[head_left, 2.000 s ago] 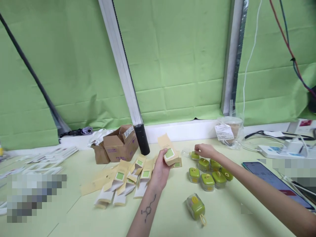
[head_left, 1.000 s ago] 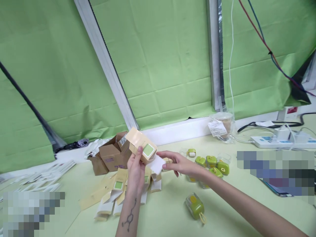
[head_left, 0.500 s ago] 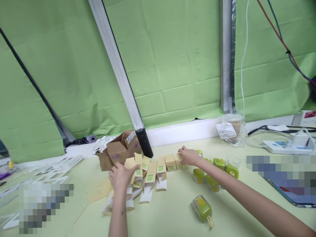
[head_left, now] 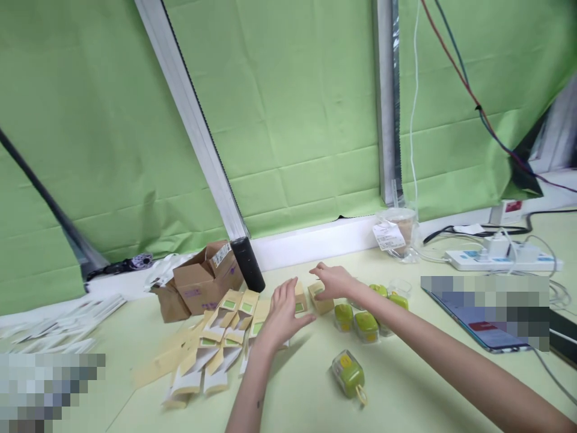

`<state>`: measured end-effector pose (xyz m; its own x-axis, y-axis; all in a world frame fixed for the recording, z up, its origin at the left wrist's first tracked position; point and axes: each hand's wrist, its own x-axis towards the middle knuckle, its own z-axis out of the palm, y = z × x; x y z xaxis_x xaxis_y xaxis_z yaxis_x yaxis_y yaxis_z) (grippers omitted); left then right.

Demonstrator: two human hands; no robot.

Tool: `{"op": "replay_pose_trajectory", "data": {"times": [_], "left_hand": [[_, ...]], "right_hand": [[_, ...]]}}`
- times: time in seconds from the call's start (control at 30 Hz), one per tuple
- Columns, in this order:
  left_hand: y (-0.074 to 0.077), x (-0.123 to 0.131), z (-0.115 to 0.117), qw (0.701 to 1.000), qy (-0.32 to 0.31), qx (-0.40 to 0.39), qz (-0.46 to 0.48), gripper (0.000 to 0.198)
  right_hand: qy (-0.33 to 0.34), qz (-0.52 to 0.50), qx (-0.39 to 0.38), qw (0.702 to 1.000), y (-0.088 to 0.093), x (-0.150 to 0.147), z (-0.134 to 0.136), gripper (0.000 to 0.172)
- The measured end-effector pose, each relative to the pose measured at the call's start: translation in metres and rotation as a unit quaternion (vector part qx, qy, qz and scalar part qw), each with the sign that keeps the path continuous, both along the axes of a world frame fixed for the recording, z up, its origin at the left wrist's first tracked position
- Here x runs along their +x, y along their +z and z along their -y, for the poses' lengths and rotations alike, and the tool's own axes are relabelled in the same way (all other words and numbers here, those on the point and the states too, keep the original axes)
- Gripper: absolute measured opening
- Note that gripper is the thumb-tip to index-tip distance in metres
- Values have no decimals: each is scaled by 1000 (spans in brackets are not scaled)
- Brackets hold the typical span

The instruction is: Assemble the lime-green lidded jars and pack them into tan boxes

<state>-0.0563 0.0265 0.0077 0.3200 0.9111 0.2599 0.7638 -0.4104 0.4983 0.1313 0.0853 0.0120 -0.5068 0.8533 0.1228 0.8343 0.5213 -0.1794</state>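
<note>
Beige rectangular cardboard box point(head_left: 323, 306) lies toward the pale-green table's point(head_left: 302, 403) back edge, long axis edgeward, just under our nearer right hand point(head_left: 336, 282), fingers parted, contact unclear; our left hand point(head_left: 282, 316) has fingers spread.

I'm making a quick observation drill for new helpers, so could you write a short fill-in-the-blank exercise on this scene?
1. On the left hand, the ____ is spread away from the other fingers.
2. As the picture shows it, the small beige cartons lie to the ____ of the clustered green-lidded containers.
3. The black cylinder stands beside an open brown cardboard ____.
4. Apart from its blue details, the power strip is coloured ____.

Missing words: thumb; left; box; white.
</note>
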Motion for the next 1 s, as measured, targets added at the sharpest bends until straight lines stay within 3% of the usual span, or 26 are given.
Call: {"op": "replay_pose_trajectory", "data": {"times": [0.27,0.47,0.53,0.63,0.77,1.0], "left_hand": [[-25,11,-2,998,-20,-32,-46,78],[-33,19,-4,998,-42,-19,-37,79],[-36,18,-7,998,-59,-7,-29,73],[-38,19,-12,998,-58,21,-18,71],[-29,23,-11,994,-68,75,-26,73],[-5,27,-1,981,-122,140,-60,67]], "right_hand": [[32,32,-80,996,-22,1,-20,29],[120,-48,-140,982,-9,16,-13,32],[134,-89,-133,978,-4,21,-5,42],[132,-143,-91,977,-3,27,15,35],[87,-188,-28,978,-6,33,43,49],[73,-212,37,974,-4,39,63,50]]}}
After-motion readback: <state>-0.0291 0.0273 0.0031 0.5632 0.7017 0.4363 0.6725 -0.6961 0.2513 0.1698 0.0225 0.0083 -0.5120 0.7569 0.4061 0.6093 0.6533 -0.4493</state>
